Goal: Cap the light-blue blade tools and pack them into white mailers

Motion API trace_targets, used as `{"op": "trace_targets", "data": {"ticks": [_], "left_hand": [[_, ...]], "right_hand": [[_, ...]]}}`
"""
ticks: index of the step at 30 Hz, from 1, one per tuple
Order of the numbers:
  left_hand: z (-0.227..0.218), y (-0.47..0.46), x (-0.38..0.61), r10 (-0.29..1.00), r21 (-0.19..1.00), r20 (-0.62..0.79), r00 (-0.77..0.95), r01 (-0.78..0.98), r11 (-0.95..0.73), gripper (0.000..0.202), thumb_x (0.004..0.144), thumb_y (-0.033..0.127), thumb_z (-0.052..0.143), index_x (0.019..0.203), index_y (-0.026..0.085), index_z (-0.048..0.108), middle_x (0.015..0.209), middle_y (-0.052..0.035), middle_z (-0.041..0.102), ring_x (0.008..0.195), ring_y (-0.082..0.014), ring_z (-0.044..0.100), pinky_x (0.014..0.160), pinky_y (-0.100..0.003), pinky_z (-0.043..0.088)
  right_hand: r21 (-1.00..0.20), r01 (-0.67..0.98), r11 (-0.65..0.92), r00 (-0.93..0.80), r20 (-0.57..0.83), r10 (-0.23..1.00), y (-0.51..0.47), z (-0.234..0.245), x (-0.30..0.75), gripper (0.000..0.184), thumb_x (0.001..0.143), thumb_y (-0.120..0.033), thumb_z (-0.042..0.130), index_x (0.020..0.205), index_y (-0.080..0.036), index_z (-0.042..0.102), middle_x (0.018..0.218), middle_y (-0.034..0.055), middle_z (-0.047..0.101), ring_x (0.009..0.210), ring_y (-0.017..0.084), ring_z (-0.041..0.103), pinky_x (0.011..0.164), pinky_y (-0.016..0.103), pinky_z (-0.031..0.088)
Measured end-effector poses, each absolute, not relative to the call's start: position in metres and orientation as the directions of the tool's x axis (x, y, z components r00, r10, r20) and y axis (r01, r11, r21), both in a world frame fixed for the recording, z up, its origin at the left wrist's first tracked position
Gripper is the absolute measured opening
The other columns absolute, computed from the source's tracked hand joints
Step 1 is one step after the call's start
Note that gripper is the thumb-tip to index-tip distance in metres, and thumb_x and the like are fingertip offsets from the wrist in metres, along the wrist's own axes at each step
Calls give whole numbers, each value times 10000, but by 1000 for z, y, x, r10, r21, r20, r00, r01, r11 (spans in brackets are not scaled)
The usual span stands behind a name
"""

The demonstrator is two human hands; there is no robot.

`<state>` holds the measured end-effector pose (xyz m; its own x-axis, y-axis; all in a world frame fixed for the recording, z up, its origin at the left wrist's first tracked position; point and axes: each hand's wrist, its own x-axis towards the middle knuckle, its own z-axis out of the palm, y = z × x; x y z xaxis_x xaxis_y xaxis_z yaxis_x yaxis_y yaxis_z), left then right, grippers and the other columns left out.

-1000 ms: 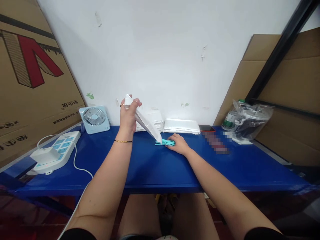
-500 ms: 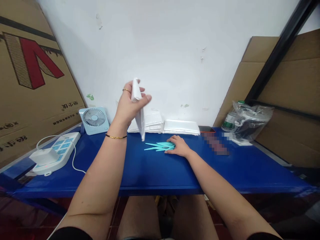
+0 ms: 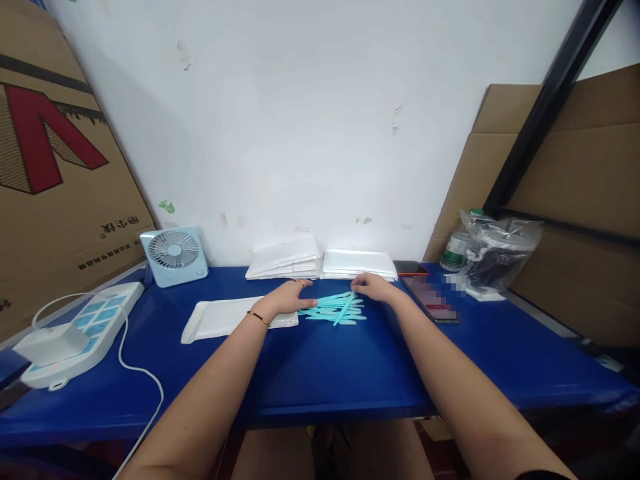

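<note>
A loose pile of thin turquoise sticks (image 3: 334, 309) lies on the blue table (image 3: 320, 360) near its back. My left hand (image 3: 285, 299) rests flat at the pile's left end, fingers stretched out, partly over a flat white bag (image 3: 220, 319) lying on the table. My right hand (image 3: 373, 287) is at the pile's right end, fingertips pinched on the tip of one stick that tilts up from the pile.
Two stacks of white bags (image 3: 320, 263) sit against the wall. A small light-blue fan (image 3: 174, 255) and a white power strip (image 3: 75, 331) with a cable are at left. A phone (image 3: 433, 300) and a clear bag with a bottle (image 3: 493, 250) are at right. Cardboard boxes flank both sides.
My left hand came down from holding the white bag in the air and laid it flat on the table. The sticks now lie spread out. My right hand shifted to the pile's right end.
</note>
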<state>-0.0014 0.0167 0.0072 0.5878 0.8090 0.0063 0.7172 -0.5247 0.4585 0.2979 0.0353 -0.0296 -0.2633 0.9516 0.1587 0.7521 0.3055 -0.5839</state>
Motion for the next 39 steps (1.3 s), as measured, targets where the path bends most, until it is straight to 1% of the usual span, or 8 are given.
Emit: {"op": "trace_targets", "data": {"ticks": [4,8,16,22,26,28,34,39], "left_hand": [[-11,26,26,839,435,56,541,743,-508,372,770,456,525,999,192,653,894,-62,684,800,-198,626,672,-260,436],[-25,32,31,832,514,-17,555,718,-469,266,721,434,574,817,202,660,759,-18,666,647,-152,584,546,-230,389],[-25,32,30,881,563,158,446,692,-451,213,754,393,546,797,216,655,833,-20,686,786,-187,608,618,-251,402],[-26,39,27,916,545,184,356,739,-396,203,763,397,550,783,229,662,829,-14,683,793,-195,606,655,-267,416],[-29,39,27,919,565,225,324,725,-394,226,760,383,579,910,229,648,912,-23,674,868,-197,601,716,-274,430],[-28,36,29,908,549,243,341,723,-419,254,759,398,586,948,235,640,935,-24,665,886,-197,595,724,-277,429],[-25,27,34,828,443,216,518,703,-556,232,778,426,562,874,251,681,926,-24,667,924,-222,581,783,-307,403],[-28,31,34,840,402,184,511,740,-539,239,788,403,555,885,237,697,947,-39,693,947,-251,568,826,-332,383]], "right_hand": [[-625,704,337,-366,87,926,36,-31,291,190,693,-340,644,783,-186,709,710,1,650,663,143,569,614,249,439],[-701,641,312,-404,37,914,25,-31,294,225,685,-349,658,816,-169,688,685,-2,624,619,125,538,569,233,418],[-718,602,350,-400,108,910,21,-31,292,237,744,-387,606,803,-171,683,676,1,608,604,125,504,582,249,397],[-652,685,324,-300,153,942,28,-35,301,253,744,-403,590,769,-171,686,646,-3,573,589,124,468,555,247,361],[-604,739,298,-220,203,954,24,-28,307,233,712,-393,625,786,-184,698,688,8,585,611,133,475,563,252,367],[-585,741,329,-247,217,944,20,-24,308,204,711,-372,628,770,-189,696,732,16,595,631,135,485,571,252,372],[-553,763,336,-385,29,922,15,-27,303,156,673,-316,665,752,-181,665,684,2,572,609,133,490,556,243,365],[-542,755,370,-396,73,915,18,-28,300,116,723,-291,616,742,-179,642,742,18,573,654,145,510,580,246,374]]}}
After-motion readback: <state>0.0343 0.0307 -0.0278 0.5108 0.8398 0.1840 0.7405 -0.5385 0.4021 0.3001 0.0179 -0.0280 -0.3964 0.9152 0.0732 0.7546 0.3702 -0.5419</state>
